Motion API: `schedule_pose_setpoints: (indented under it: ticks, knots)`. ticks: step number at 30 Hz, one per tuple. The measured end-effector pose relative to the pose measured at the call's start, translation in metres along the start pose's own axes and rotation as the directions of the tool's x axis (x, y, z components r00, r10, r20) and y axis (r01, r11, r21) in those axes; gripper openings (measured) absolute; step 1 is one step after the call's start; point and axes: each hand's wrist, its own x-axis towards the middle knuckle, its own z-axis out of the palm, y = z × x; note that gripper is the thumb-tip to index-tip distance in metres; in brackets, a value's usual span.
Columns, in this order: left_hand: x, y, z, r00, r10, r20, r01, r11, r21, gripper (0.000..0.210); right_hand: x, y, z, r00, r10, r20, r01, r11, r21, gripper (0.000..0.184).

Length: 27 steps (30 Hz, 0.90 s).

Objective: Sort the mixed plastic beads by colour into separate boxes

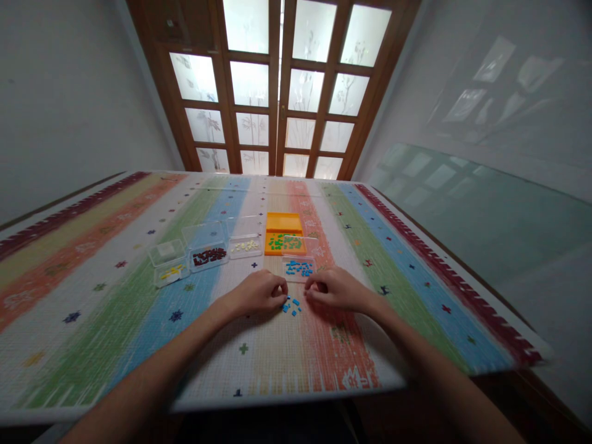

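Note:
My left hand (263,291) rests at the left edge of a small loose group of blue pieces (295,302) on the tablecloth. Its fingers are curled together, and whatever is in them is hidden. On the other side of the group, my right hand (337,290) is also closed, thumb and fingers drawn together; I cannot make out what it holds. Just beyond both hands stands an open clear plastic box (284,271) with more small blue pieces (300,269) inside.
Behind it is an open orange box (283,222) of green pieces (280,242). To the left stand clear boxes with off-white pieces (245,246), dark red pieces (209,256) and yellow pieces (173,272). A striped tablecloth (222,364) covers the table.

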Motion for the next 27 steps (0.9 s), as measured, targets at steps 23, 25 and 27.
schedule_pose_setpoints:
  ticks: [23, 25, 27]
  knots:
    - [0.06, -0.008, -0.022, 0.999, -0.047, -0.021, 0.049, 0.997, 0.063, 0.019, -0.005, -0.011, 0.039, 0.995, 0.009, -0.101, -0.014, 0.999, -0.051, 0.013]
    - [0.066, -0.01, -0.022, 0.999, -0.045, 0.002, 0.044, 0.998, 0.051, 0.017, -0.005, -0.011, 0.038, 0.996, 0.006, -0.093, -0.009, 0.999, -0.04, 0.013]
    - [0.07, -0.012, -0.021, 0.999, -0.044, 0.019, 0.044, 0.998, 0.035, 0.015, -0.005, -0.012, 0.035, 0.996, 0.003, -0.087, -0.005, 1.0, -0.022, 0.012]
